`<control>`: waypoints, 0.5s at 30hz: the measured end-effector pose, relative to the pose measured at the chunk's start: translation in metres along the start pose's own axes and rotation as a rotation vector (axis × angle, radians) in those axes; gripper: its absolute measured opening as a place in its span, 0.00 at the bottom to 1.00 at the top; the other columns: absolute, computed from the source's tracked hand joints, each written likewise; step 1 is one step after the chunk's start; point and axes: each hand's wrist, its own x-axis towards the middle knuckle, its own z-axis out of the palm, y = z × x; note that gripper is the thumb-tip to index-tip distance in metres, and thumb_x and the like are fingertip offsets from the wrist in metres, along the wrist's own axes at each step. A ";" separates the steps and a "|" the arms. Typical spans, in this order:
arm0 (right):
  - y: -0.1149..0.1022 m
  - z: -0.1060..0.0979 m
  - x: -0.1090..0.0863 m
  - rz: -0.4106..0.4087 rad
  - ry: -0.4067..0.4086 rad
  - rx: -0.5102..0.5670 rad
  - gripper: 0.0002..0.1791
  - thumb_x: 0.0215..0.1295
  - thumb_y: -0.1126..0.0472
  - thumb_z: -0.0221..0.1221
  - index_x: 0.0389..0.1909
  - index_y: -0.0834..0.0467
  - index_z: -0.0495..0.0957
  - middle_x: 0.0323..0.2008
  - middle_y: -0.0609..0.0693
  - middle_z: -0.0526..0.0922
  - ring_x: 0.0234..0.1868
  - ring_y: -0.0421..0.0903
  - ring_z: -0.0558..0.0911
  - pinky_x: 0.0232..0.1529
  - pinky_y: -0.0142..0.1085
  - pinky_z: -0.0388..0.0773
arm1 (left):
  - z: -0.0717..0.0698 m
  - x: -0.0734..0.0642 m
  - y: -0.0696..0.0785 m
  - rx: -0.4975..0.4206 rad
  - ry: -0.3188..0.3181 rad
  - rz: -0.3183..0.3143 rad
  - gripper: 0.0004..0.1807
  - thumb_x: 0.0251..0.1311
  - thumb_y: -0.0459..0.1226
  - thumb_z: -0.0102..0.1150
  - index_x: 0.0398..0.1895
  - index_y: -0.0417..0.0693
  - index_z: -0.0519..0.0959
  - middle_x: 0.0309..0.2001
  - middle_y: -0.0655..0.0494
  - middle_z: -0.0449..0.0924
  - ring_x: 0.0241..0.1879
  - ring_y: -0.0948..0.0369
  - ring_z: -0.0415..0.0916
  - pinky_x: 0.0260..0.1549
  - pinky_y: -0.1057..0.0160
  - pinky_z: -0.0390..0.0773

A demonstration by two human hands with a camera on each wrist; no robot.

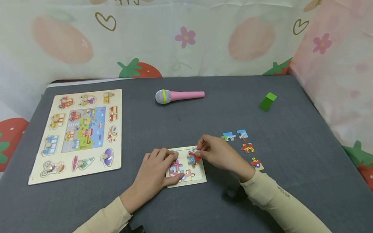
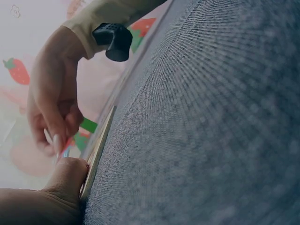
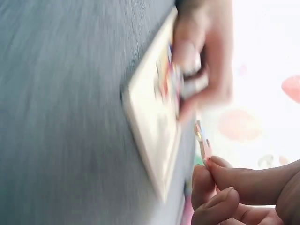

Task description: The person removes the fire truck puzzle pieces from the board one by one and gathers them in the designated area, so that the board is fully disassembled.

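Observation:
A small wooden puzzle board (image 1: 201, 178) lies on the table in front of me, several colourful pieces set in its left part. My left hand (image 1: 155, 168) rests over its left side, thumb and fingertips pressing on the board and pieces. In the left wrist view the thumb (image 2: 70, 176) lies at the board's edge. Between thumb and fingers my right hand (image 1: 221, 155) pinches a jigsaw piece (image 1: 194, 158), red and blue, held over the board. The right wrist view shows this piece (image 3: 203, 143) tilted above the board (image 3: 152, 122), which is blurred there.
Several loose jigsaw pieces (image 1: 248, 148) lie right of the board, near my right forearm. A large peg puzzle board (image 1: 116, 157) lies at the left. Farther back are a pink toy microphone (image 1: 185, 95) and a green block (image 1: 268, 101) at the right.

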 end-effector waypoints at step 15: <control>0.071 -0.070 -0.029 0.099 0.008 -0.092 0.07 0.63 0.60 0.63 0.33 0.58 0.74 0.29 0.49 0.83 0.30 0.44 0.78 0.31 0.38 0.71 | 0.001 0.000 0.000 -0.025 0.002 0.004 0.31 0.52 0.60 0.62 0.54 0.52 0.79 0.46 0.57 0.75 0.45 0.56 0.70 0.38 0.55 0.67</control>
